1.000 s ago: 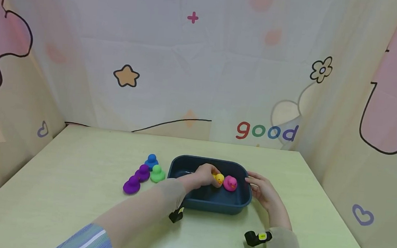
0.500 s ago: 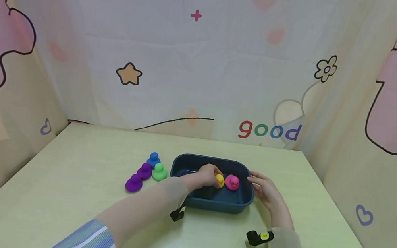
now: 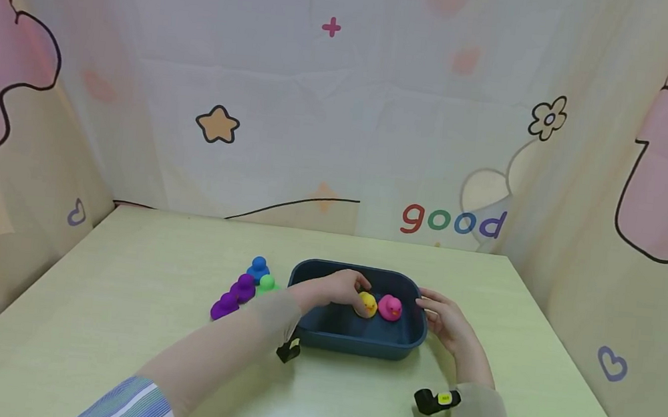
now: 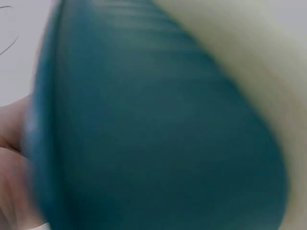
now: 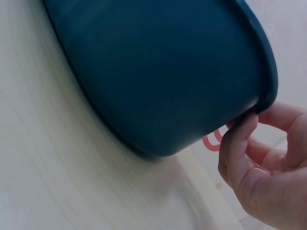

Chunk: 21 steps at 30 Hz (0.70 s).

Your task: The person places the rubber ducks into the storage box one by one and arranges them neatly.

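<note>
In the head view a dark blue plastic bin stands on the table, holding a yellow rubber duck and a pink rubber duck side by side. My left hand reaches into the bin over its left part. Its fingers are spread above the yellow duck, the thumb close to the duck's left side; whether it touches cannot be told. My right hand holds the bin's right end at the rim, fingers bent there. In the right wrist view, the right hand's fingers meet the underside of the rim.
Left of the bin sit a blue duck, a green duck partly behind my left forearm, and two purple ducks. Black wrist cameras hang below both wrists. A printed curtain encloses the table.
My left hand has loosened from the yellow duck and shifted slightly left and up, its fingers parting. The yellow duck stays beside the pink one. My right hand keeps its place.
</note>
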{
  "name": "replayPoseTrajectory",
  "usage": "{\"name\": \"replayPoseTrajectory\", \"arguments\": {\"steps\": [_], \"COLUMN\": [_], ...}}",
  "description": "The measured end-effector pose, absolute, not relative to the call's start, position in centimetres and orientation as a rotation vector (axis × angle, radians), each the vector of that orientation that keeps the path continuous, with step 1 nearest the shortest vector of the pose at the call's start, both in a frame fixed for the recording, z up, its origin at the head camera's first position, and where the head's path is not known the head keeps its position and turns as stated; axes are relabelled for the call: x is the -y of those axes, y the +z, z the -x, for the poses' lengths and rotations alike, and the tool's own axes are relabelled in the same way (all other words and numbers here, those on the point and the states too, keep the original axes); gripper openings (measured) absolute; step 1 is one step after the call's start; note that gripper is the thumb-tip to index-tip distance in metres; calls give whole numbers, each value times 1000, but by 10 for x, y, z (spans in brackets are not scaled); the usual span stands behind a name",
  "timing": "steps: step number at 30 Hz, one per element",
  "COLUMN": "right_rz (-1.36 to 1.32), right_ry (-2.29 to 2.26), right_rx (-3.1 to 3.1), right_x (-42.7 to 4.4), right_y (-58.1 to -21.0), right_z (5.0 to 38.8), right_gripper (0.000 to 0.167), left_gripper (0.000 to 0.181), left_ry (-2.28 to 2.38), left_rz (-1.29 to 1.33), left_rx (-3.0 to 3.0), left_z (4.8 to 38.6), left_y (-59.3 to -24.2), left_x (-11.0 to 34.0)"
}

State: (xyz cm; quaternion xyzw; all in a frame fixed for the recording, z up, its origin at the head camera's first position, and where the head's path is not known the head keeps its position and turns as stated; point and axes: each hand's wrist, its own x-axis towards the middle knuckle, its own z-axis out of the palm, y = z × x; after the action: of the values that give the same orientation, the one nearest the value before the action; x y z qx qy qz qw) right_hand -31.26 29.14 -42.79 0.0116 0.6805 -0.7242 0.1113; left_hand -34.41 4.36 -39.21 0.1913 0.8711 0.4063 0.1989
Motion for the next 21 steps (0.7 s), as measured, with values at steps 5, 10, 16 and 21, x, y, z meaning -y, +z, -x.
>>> {"name": "replayPoseTrajectory", "arguments": {"steps": [5, 10, 16, 21], "right_rz": [-33, -51, -54, -65], "right_ry": [-2138, -2142, -2133, -2127], "right_rx": [-1990, -1993, -2003, -2014], "right_x": [-291, -291, -290, -289], "right_y": [-428, -428, -426, -425], "right_z": [311, 310, 310, 310], "right_gripper": [31, 32, 45, 48], "left_gripper": [58, 54, 56, 56], "left_ry": [1107, 1223, 1357, 1479], "left_rz": [-620, -657, -621, -544], "left_rx": [-2412, -2402, -2406, -2387], "left_z": [346, 347, 347, 344], "left_y": [-374, -361, -354, -357], "left_x": [-19, 14, 56, 83]}}
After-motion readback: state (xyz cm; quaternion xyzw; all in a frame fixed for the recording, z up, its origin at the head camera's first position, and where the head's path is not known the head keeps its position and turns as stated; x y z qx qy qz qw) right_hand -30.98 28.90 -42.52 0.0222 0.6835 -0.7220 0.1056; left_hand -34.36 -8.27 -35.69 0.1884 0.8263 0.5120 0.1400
